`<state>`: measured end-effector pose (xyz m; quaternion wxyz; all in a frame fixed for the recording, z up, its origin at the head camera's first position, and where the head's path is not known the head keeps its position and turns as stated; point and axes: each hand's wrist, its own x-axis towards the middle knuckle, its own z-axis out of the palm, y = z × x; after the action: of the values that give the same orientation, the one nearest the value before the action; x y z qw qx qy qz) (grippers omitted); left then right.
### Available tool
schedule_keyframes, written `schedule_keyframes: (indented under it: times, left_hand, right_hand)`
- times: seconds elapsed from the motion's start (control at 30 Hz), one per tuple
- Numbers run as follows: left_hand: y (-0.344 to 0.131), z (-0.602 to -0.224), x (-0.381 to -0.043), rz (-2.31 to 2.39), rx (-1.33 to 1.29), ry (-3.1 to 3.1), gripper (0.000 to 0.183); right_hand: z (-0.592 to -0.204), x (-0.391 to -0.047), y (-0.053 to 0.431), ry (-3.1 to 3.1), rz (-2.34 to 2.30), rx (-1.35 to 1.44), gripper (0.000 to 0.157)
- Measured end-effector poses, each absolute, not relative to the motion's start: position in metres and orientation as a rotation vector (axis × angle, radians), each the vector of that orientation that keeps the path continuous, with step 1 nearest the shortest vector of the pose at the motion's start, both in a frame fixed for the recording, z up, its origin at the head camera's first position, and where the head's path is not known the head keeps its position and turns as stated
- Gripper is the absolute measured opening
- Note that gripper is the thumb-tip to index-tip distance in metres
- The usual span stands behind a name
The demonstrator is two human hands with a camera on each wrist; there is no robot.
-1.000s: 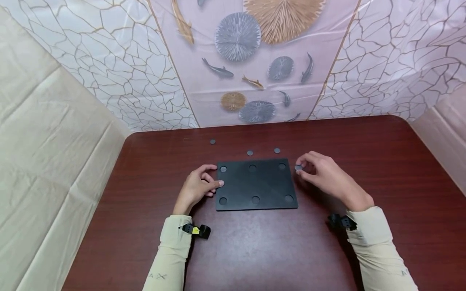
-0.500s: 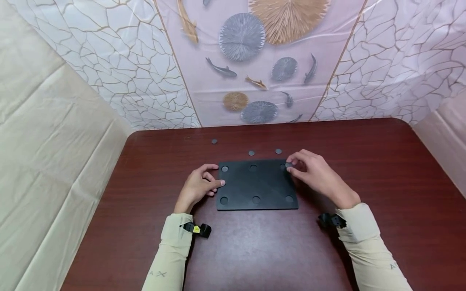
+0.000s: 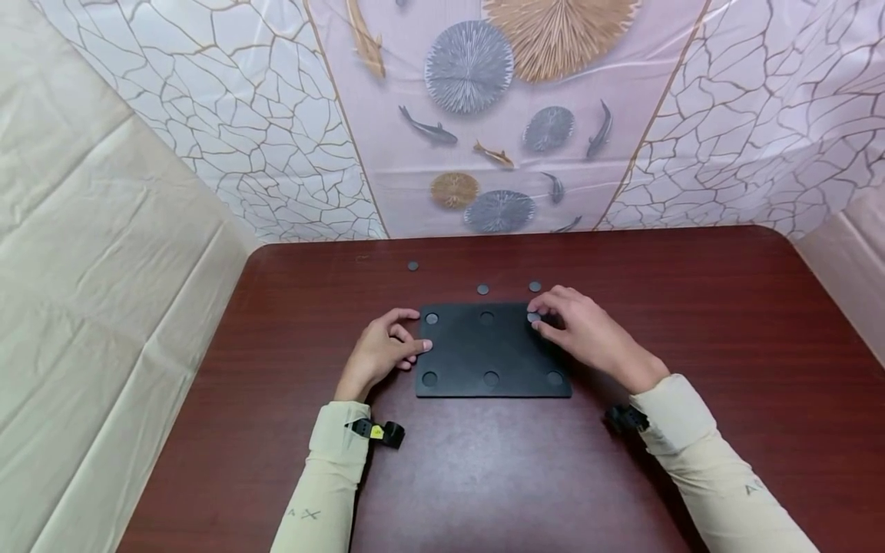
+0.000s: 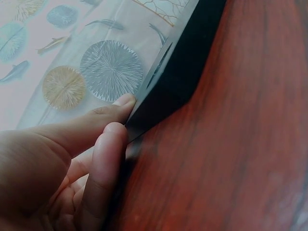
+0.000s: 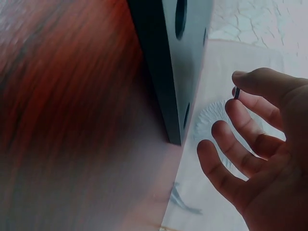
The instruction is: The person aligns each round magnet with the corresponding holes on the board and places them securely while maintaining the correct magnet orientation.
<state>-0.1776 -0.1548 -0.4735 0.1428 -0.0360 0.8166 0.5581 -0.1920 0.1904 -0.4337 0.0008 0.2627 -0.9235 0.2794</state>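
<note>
A flat black board point(image 3: 494, 349) with round recesses along its far and near edges lies on the table. A grey disc sits in its far left recess point(image 3: 432, 319). My left hand point(image 3: 380, 353) grips the board's left edge, its thumb point(image 4: 115, 107) on top and a finger against the side. Above the board's far right corner, my right hand point(image 3: 594, 334) pinches a small round disc point(image 5: 236, 93) between thumb and fingertips. The other fingers of that hand are spread. The far right recess is hidden behind the right hand in the head view.
Behind the board lie three more discs: one at the left point(image 3: 412, 266), a middle disc point(image 3: 482, 289) and a right disc point(image 3: 535, 286). The reddish-brown table point(image 3: 477, 468) meets a patterned cloth point(image 3: 470, 153) at its back edge. Pale cloth point(image 3: 104, 307) hangs on the left.
My right hand has moved left with the disc, from beside the board to over its far right corner. The left hand keeps its hold on the board's edge.
</note>
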Motion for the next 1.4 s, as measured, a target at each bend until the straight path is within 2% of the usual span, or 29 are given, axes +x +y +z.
schedule_keyframes:
  times: [0.67,1.4]
  left_hand:
    - [-0.155,-0.474,-0.177,1.604,-0.1,2.351,0.057]
    - [-0.153,-0.474,-0.177,1.61,-0.106,2.361,0.056]
  right_hand:
    - [-0.438,-0.198,0.165,-2.939,0.828,0.925,0.017]
    - [-0.44,-0.21,0.142,-3.064,0.692,0.836,0.021]
